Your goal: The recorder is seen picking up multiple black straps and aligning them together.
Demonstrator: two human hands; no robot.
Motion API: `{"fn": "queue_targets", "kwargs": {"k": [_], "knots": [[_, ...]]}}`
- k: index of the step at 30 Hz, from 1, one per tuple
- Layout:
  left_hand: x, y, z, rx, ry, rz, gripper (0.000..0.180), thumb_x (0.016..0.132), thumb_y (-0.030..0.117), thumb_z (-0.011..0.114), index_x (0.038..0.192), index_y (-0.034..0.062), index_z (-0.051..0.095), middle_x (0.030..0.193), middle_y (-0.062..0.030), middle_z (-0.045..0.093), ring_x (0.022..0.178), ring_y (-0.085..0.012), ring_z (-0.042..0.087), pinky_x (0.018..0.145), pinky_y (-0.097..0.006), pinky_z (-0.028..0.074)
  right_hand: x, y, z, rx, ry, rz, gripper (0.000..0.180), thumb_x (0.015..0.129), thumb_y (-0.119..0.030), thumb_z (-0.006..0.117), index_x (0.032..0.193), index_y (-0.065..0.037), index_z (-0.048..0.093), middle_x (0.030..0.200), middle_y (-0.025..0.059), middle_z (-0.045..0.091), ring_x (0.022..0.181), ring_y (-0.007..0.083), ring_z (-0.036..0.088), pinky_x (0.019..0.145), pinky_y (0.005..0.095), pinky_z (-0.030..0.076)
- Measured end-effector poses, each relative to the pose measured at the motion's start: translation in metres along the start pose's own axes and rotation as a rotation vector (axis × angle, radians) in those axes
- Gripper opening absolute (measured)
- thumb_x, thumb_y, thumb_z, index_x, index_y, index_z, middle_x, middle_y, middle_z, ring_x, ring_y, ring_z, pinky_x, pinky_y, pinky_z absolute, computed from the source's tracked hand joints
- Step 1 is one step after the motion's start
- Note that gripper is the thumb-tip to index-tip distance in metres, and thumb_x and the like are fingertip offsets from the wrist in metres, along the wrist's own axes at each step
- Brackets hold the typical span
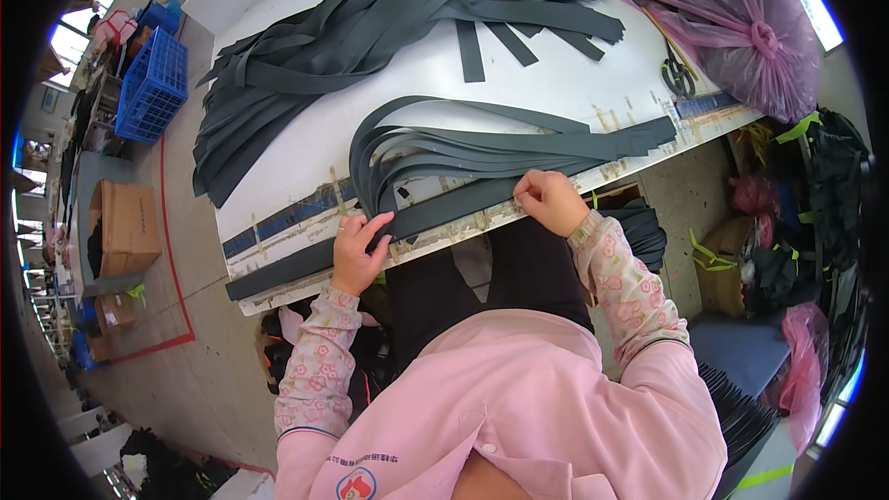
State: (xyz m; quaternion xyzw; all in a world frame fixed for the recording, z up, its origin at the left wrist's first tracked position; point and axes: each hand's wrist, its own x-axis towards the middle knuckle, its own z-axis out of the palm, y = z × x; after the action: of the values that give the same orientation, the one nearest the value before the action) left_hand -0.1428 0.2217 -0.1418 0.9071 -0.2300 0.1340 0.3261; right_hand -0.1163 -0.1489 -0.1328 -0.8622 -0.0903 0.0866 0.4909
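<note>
A flat dark grey fabric strip [444, 210] lies along the near edge of the white table. My left hand [357, 252] is closed at that strip, thumb and fingertips pinching its edge where the folded strips come down to it. Farther right, my right hand [554, 203] pinches the same strip's near edge between thumb and forefinger, the other fingers curled in. Just beyond both hands rests a bundle of folded dark grey strips [482, 150], looped at the left with its ends together at the right.
A large heap of dark grey strips [370, 32] covers the table's far side. Black-handled scissors [678, 77] lie at the right, beside a tied pink plastic bag [741, 32]. Worn tape marks the table's front edge [463, 230]. Left on the floor are a blue crate [153, 88] and cardboard box [130, 227].
</note>
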Motion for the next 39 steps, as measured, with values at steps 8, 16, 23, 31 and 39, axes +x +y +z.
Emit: {"fn": "queue_targets", "kwargs": {"k": [8,16,23,31,39], "knots": [[0.004,0.001,0.001,-0.038,-0.047,0.0,0.046,0.072,0.016,0.083,0.116,0.0117,0.072,0.086,-0.009,0.049,0.084,-0.0299,0.05,0.074,-0.039,0.045,-0.009,-0.042,0.027,0.186,-0.077,-0.022,0.009,0.087,-0.008,0.064,0.093,-0.002,0.068,0.07,0.0091,0.067,0.064,0.0166,0.065,0.061,0.0323,0.052],[0.002,0.004,0.0,-0.073,-0.003,-0.014,0.033,0.083,0.006,0.072,0.115,0.0125,0.074,0.086,-0.0085,0.049,0.081,-0.0286,0.049,0.072,-0.038,0.044,0.028,-0.074,0.078,0.117,-0.692,-0.019,0.049,0.086,-0.011,0.061,0.133,0.001,0.055,0.075,0.0114,0.071,0.068,0.0225,0.069,0.068,0.0368,0.054],[-0.007,-0.004,-0.003,0.067,-0.029,0.006,0.038,0.082,0.006,0.07,0.118,0.0189,0.075,0.084,-0.0098,0.047,0.076,-0.0296,0.05,0.066,-0.041,0.043,0.056,-0.089,0.106,-0.106,-0.001,-0.257,0.023,0.086,-0.013,0.062,0.108,-0.005,0.065,0.076,0.0162,0.067,0.072,0.0344,0.067,0.068,0.0449,0.052],[-0.002,-0.005,0.001,-0.032,-0.016,0.019,0.045,0.077,0.007,0.073,0.121,0.0161,0.071,0.084,-0.0075,0.048,0.08,-0.028,0.05,0.072,-0.04,0.046,0.032,-0.088,0.145,-0.098,-0.114,-0.166,0.008,0.086,-0.016,0.068,0.09,-0.009,0.066,0.07,0.0067,0.068,0.067,0.0269,0.067,0.076,0.0393,0.046],[-0.006,-0.006,0.0,-0.032,0.017,0.011,0.045,0.076,0.007,0.073,0.12,0.0158,0.071,0.085,-0.0066,0.048,0.081,-0.0274,0.05,0.072,-0.039,0.046,0.03,-0.09,0.162,-0.182,-0.063,-0.153,0.006,0.085,-0.016,0.068,0.088,-0.011,0.067,0.069,0.0044,0.068,0.064,0.025,0.065,0.079,0.0374,0.042]]}}
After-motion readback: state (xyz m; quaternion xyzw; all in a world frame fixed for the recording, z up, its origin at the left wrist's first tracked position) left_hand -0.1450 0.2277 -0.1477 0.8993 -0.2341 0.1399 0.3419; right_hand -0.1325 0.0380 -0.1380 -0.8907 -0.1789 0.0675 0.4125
